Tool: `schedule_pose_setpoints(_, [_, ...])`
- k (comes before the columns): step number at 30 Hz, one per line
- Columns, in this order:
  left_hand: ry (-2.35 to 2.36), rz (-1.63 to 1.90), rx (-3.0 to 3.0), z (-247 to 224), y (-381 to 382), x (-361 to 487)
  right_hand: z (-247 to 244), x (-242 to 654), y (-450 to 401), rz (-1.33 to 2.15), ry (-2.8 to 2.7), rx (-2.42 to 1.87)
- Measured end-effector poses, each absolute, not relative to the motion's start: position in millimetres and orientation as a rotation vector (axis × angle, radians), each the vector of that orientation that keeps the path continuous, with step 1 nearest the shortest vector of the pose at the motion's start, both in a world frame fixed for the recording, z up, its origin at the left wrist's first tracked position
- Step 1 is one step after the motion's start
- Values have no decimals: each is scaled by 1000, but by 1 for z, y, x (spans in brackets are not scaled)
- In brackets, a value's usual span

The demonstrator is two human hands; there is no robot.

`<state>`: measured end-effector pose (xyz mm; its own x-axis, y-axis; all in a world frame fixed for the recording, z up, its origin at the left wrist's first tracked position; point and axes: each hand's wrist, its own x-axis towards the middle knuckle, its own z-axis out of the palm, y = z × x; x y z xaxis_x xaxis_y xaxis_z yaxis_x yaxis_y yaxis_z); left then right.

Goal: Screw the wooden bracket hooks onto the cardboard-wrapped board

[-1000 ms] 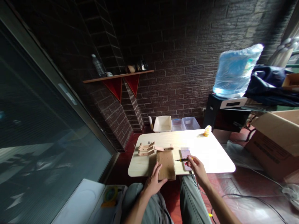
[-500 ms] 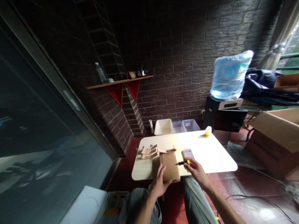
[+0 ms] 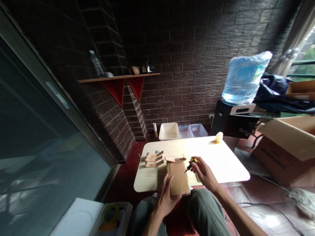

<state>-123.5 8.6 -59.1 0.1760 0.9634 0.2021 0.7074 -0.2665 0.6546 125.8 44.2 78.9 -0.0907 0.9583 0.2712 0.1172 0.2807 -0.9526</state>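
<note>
My left hand [image 3: 167, 194] grips the lower left corner of a flat brown cardboard block [image 3: 177, 177], fingers on its top and left edge, thumb along the near edge. The block overhangs the near edge of the table. In my right hand [image 3: 201, 167] is a small black and yellow screwdriver [image 3: 189, 166], tilted, its tip pointing down at the block's upper right part; whether it touches I cannot tell. One wooden piece with holes [image 3: 175, 159] lies at the block's far edge. Several similar wooden pieces [image 3: 154, 160] lie to the left, with small dark screws or nails [image 3: 157, 152] behind them.
A yellow and white bottle [image 3: 218, 137] stands at the far right of the pale table [image 3: 228, 164]. Behind are a cream bin [image 3: 168, 131] and clear tubs [image 3: 197, 130]. An open toolbox [image 3: 115, 216] sits at lower left, a large cardboard box [image 3: 283, 150] at right.
My right hand has risen and turned the screwdriver from nearly level to a steeper downward slant. It now covers the small pale box. My left hand stays on the cardboard; the view has shifted slightly.
</note>
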Motion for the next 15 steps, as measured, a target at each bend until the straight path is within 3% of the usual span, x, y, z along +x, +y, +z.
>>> schedule_pose_setpoints(4, [1592, 1079, 1892, -37, 43, -130, 74, 117, 92, 1026, -1458, -1074])
schedule_pose_setpoints(9, [1433, 1269, 1589, -11, 140, -134, 70, 96, 161, 1095, -1465, -1035])
schedule_pose_setpoints(15, [1219, 1079, 1427, -28, 214, -129, 79, 80, 212, 1061, -1616, -1172])
